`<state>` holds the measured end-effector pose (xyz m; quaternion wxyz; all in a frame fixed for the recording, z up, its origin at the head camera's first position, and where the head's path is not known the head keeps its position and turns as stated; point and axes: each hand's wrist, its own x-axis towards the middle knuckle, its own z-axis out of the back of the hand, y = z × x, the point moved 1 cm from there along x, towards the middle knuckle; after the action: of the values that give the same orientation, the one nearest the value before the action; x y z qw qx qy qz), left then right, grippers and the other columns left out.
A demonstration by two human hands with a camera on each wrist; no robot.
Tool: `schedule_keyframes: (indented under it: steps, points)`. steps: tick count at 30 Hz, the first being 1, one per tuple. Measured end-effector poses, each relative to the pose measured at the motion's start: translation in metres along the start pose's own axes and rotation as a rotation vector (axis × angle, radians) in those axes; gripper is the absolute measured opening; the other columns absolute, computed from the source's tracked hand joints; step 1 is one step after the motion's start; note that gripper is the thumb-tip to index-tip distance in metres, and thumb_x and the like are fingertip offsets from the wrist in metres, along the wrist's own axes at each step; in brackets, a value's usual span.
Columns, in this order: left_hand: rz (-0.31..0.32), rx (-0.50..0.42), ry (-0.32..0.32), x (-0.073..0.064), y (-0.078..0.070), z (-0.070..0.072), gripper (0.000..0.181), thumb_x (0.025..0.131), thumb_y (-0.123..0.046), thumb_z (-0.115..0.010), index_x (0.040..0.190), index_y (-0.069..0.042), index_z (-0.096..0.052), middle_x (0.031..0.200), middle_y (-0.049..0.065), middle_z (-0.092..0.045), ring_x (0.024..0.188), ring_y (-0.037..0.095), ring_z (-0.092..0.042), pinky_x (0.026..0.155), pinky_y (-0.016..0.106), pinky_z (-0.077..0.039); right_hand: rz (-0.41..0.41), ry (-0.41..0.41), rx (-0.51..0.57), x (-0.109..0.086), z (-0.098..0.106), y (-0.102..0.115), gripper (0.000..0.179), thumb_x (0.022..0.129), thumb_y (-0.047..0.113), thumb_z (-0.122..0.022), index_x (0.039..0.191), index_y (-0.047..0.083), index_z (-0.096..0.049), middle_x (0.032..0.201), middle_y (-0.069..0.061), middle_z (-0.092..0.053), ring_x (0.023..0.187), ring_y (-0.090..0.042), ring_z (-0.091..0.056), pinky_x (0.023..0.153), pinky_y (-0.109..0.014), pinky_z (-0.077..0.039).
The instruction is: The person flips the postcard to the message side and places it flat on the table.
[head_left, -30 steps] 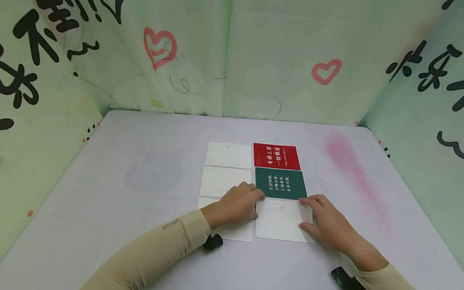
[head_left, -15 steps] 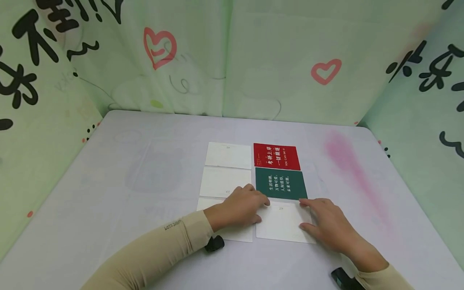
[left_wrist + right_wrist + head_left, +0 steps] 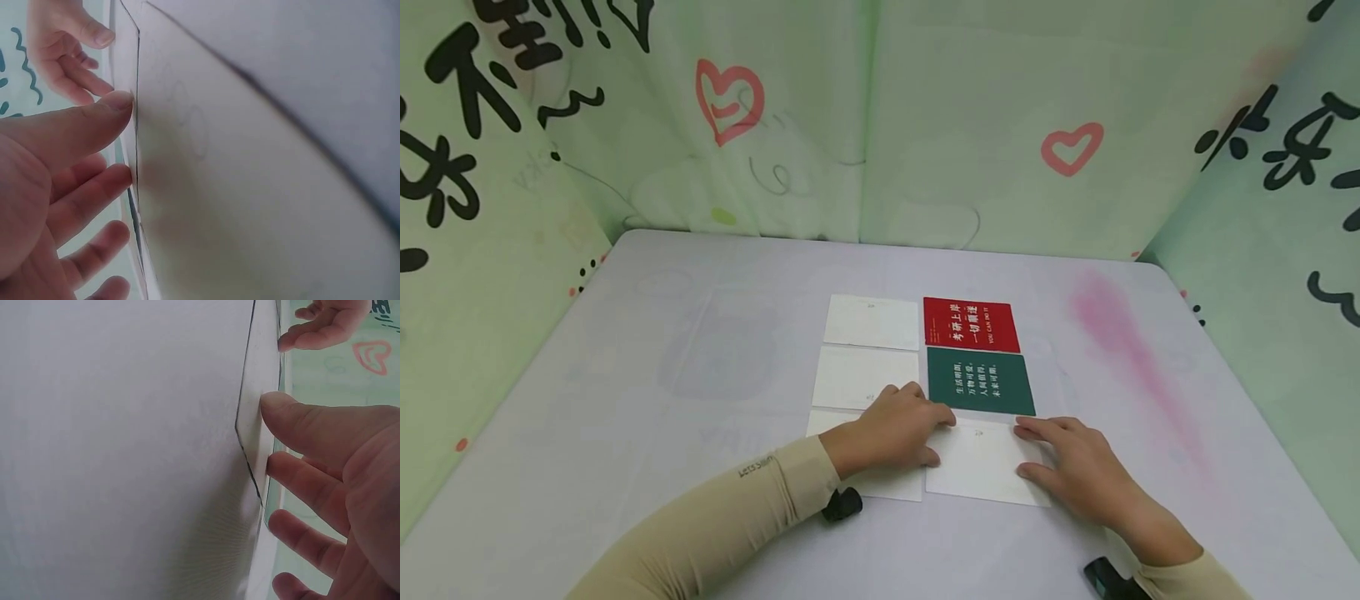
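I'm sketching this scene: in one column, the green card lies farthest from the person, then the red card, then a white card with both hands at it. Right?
Not quite: the red card lies farthest, then the green card, as the head view shows. The white card comes next, with the left hand and right hand at it.

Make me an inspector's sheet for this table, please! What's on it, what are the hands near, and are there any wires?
Surface: white table with a pink smear at right.
Job's things: two columns of three cards; left column all white; right column has a red card, a green card, then a white card nearest.
Clutter: nothing seen.
Hands: left hand at that nearest card's left edge, right hand over its right edge.
Cables: nothing seen.
Surroundings: pale green cloth with red hearts and black writing.
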<state>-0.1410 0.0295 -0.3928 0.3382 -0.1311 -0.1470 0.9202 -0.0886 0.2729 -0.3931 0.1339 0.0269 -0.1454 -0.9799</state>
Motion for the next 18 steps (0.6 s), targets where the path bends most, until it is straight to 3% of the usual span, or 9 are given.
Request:
schedule_keyframes:
  steps: [8,18]
  points:
    - [0.000,-0.010,-0.013,-0.0007,-0.0007,-0.0009,0.048,0.084,-0.031,-0.082,0.129,-0.022,-0.068,0.112,-0.009,-0.071,0.107,0.017,-0.051,0.089,0.032,-0.040,-0.005,0.013,-0.001,0.0007,-0.0009,-0.0005,0.056,0.080,0.022,-0.085,0.130,0.006,-0.066,0.121,-0.018,-0.065,0.112,-0.044,-0.056,0.090,-0.063,-0.045]
    - [0.005,-0.017,-0.022,-0.0012,-0.0011,-0.0008,0.048,0.084,-0.031,-0.083,0.128,-0.022,-0.069,0.110,-0.008,-0.071,0.105,0.017,-0.050,0.088,0.032,-0.040,-0.027,0.103,0.005,0.0024,0.0029,0.0004,0.067,0.076,0.032,-0.087,0.133,0.007,-0.063,0.126,-0.018,-0.063,0.114,-0.045,-0.056,0.089,-0.063,-0.047]
